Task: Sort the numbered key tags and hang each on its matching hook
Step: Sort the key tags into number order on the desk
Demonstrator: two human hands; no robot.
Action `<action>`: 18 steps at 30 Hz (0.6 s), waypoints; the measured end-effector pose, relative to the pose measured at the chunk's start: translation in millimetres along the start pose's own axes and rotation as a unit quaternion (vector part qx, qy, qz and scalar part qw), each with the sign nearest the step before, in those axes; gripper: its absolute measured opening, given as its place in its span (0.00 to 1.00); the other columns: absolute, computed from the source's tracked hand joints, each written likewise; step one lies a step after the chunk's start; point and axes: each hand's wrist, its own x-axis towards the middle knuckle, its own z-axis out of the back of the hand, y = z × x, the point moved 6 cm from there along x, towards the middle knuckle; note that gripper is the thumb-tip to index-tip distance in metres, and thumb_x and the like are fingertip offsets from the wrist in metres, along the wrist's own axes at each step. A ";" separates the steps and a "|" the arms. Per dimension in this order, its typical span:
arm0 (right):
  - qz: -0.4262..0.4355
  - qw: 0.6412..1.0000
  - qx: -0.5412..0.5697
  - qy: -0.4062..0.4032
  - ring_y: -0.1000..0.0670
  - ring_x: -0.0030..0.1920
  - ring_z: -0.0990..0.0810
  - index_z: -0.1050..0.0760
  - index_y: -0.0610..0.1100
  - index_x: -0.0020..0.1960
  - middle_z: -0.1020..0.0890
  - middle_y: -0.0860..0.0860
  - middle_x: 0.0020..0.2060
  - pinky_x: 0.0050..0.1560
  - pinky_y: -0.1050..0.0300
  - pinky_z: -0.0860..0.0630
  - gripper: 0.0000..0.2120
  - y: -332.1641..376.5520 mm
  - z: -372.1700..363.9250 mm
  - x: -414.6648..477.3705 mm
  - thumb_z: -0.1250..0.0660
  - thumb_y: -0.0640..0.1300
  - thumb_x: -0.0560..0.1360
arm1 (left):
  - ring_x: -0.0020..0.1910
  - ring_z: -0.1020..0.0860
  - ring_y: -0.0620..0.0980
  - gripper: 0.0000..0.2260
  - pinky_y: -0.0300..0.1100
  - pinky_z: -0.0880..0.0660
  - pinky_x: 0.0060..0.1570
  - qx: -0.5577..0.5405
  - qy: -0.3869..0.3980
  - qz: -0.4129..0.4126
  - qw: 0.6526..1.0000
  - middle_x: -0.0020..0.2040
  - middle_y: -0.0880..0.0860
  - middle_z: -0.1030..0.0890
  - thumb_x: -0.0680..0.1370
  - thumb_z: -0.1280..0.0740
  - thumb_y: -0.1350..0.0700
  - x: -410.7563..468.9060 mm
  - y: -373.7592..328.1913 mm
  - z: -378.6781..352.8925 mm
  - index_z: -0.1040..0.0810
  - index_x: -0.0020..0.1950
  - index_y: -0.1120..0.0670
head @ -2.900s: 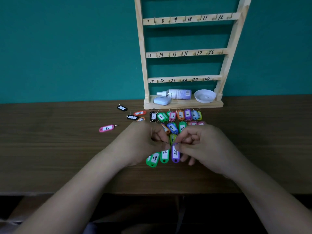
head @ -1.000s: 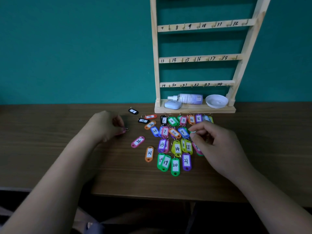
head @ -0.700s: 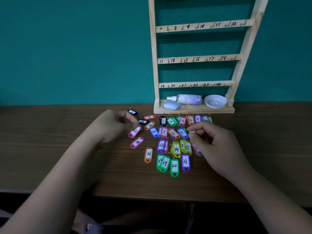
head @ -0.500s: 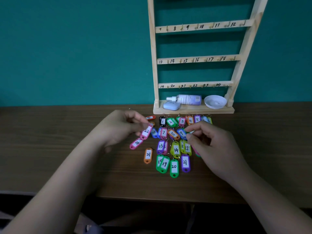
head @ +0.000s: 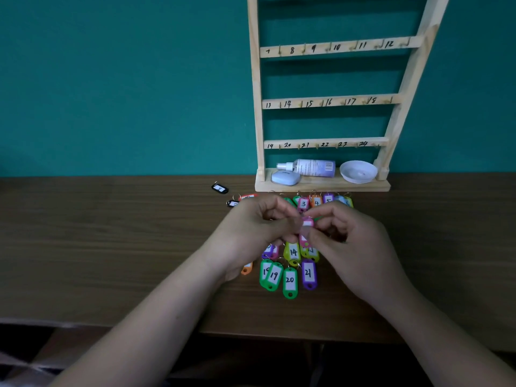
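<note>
Numbered key tags in many colours lie in rows on the brown table [head: 111, 247] below a wooden rack [head: 324, 101] with numbered hooks, none holding a tag. My left hand [head: 251, 233] and my right hand [head: 351, 241] meet above the rows, both pinching a pink tag [head: 306, 229] held upright; its number is blurred. Green tags 19 [head: 274, 275] and 20 [head: 290, 281] and the purple tag 21 [head: 308, 273] form the front row. A yellow-green tag 14 [head: 293, 252] sits just behind. My hands hide the middle rows.
Two black tags [head: 220, 188] and a red one lie apart at the left behind my left hand. An orange tag [head: 246, 268] peeks out under my left wrist. The rack's base shelf holds a spray bottle [head: 310, 167], a pale case [head: 285, 177] and a white dish [head: 358, 171].
My left hand picked up a pink tag at the left and carried it right over the rows. My right hand has risen to meet it and now pinches the same tag.
</note>
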 end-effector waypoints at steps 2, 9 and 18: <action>-0.006 1.000 0.005 -0.012 0.59 0.45 0.14 0.16 0.55 0.55 0.14 0.59 0.41 0.43 0.54 0.18 0.08 -1.5 4.4 0.9 0.23 0.46 0.78 | 0.41 0.16 0.49 0.03 0.41 0.22 0.44 0.016 -0.001 -0.003 1.000 0.46 0.59 0.12 0.80 0.27 0.63 3.7 0.7 5.8 0.16 0.52 0.59; -0.026 0.999 0.025 -0.033 0.57 0.43 0.13 0.15 0.56 0.54 0.13 0.59 0.41 0.45 0.44 0.15 0.05 -5.8 9.8 1.6 0.24 0.48 0.79 | 0.49 0.16 0.44 0.06 0.42 0.22 0.52 0.264 -0.185 -0.032 0.946 0.46 0.44 0.13 0.81 0.30 0.58 31.6 12.8 88.0 0.16 0.51 0.46; -0.033 0.998 0.035 -0.035 0.57 0.44 0.13 0.15 0.56 0.53 0.13 0.58 0.42 0.44 0.52 0.16 0.05 -10.0 11.1 2.0 0.24 0.48 0.79 | 0.72 0.31 0.59 0.25 0.55 0.30 0.72 0.479 -0.148 0.061 0.863 0.73 0.52 0.24 0.81 0.41 0.63 50.0 46.4 119.6 0.25 0.76 0.47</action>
